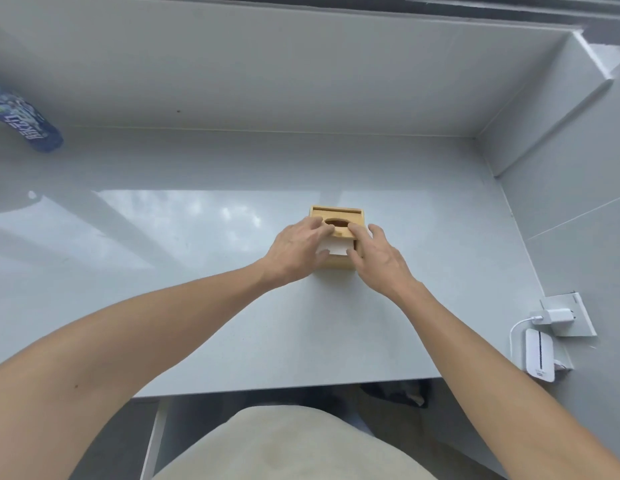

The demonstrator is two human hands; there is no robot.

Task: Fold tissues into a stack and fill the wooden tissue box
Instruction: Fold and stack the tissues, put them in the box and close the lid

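Nearest to us, at six o'clock, sits our pale cloth-covered lap (287, 445), and from it our two bare forearms reach up to meet at the centre of the grey countertop (197, 306).

At the centre stands the wooden tissue box (337, 212). Its sliding lid (339, 226), with the oval slot, covers the far part of the top and leaves the near part uncovered. In that uncovered part we see the white tissues (333, 247), stacked flat inside the box.

Our left hand (294, 252) lies against the box at its nine o'clock side. Its fingers (319, 228) are loosely spread and rest on the lid's near edge, beside the slot; the thumb reaches down toward the tissues. Our right hand (381, 259) is at the three o'clock side. One finger lies on the lid's near edge, the others curl along the right wall, and the thumb touches the tissue's corner. Neither hand closes fully; both press on the lid and box.

Outward, at nine to ten o'clock near the frame edge, lies a blue printed packet (26, 121). At four o'clock, by the wall, a white charger (558, 317) sits in a wall socket, its cable running to a white device (540, 355).
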